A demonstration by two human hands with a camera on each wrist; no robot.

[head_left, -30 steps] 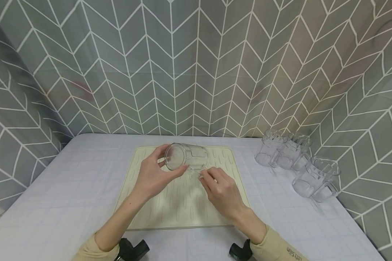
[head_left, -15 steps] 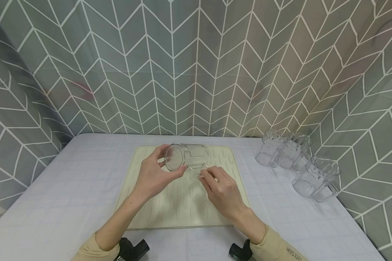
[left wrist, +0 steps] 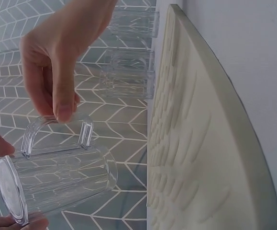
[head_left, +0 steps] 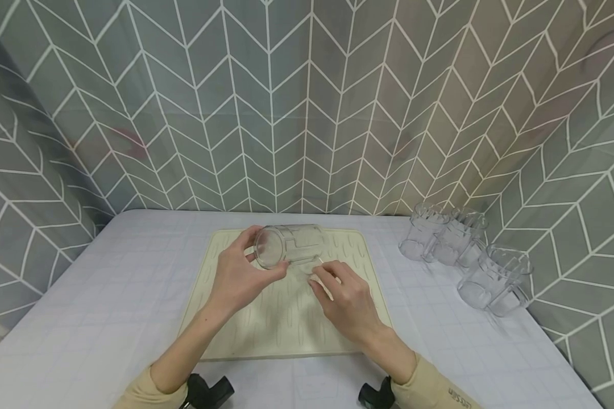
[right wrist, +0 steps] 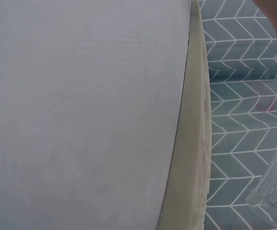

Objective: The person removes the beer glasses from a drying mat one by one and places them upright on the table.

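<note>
A clear mug (head_left: 302,241) lies on its side in the air above the cream mat (head_left: 266,324), with its base to the left. My left hand (head_left: 240,272) grips the base end, thumb on the near side and fingers on the far side. In the left wrist view, the mug's handle (left wrist: 87,132) points up, and my right hand (left wrist: 64,52) pinches it lightly between thumb and fingers. Part of the mug (right wrist: 272,203) shows at the right edge of the right wrist view.
Three more clear mugs stand upright on the right of the table: two close together (head_left: 422,233) (head_left: 457,238) and one nearer (head_left: 491,278). The mat lies on a white tablecloth (head_left: 107,295). A patterned curtain (head_left: 286,113) hangs behind and at the sides.
The mug has shifted slightly to the left with my left hand and turned a little. The thumb and forefinger of my right hand have parted somewhat at the handle.
</note>
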